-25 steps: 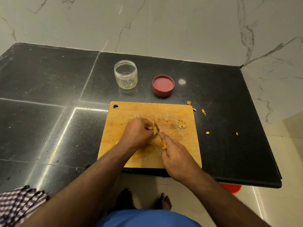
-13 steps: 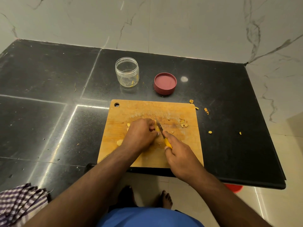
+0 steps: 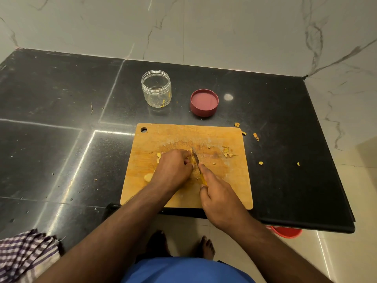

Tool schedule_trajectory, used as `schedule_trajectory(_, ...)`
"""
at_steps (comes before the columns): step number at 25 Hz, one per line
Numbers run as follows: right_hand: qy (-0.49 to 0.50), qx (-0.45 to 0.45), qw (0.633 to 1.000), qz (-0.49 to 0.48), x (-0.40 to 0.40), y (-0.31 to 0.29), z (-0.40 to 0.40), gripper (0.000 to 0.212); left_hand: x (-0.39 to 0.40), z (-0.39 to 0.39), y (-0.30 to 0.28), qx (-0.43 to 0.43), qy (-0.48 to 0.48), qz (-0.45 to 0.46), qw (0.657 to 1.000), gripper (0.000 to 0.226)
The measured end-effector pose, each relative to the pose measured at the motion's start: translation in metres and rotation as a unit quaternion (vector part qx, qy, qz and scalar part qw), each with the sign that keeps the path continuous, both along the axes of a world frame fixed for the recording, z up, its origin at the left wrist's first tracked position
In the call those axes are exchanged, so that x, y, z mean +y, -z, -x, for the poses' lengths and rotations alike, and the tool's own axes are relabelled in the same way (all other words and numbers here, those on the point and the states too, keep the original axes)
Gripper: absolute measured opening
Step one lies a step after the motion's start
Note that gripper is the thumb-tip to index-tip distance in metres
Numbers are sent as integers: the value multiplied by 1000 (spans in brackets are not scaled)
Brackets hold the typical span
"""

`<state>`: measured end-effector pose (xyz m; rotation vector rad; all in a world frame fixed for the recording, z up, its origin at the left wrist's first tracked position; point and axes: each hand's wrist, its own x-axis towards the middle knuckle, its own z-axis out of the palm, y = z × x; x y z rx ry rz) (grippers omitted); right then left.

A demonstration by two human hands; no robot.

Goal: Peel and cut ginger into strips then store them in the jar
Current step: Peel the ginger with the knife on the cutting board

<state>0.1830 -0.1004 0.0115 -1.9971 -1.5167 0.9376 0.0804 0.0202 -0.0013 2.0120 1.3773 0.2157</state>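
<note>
Pinning the ginger (image 3: pixel 191 159) under curled fingers, the left hand (image 3: pixel 173 169) steadied it while the right hand (image 3: pixel 219 198) gripped the knife (image 3: pixel 196 158); thin, even slices suited strips best.

Scuffed wooden cutting board (image 3: pixel 224 180), glossy black stone counter (image 3: pixel 51 139), clear plastic jar (image 3: pixel 156 88), checked cloth (image 3: pixel 22 254)

The only camera sits on my head, tipped forward and steeply down over my own arms onto the black counter (image 3: pixel 61 139), near enough that the cutting board (image 3: pixel 234 190) fills the middle. Its wide lens reaches the marble wall (image 3: pixel 224 27) behind and my feet (image 3: pixel 207 246) below
</note>
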Motion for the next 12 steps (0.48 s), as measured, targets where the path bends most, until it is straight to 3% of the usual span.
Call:
schedule_trajectory(3,-12,-25,1000,-6,-1,-1,7,58,-2,3,-2,-3,-8,8,1000,34)
schedule_trajectory(6,-27,-62,998,-16,-1,-1,11,58,0,6,-1,0,2,27,1000,11)
schedule_trajectory(12,-38,-85,996,-12,-2,-3,6,59,-1,1,-2,-1,-18,21,1000,15)
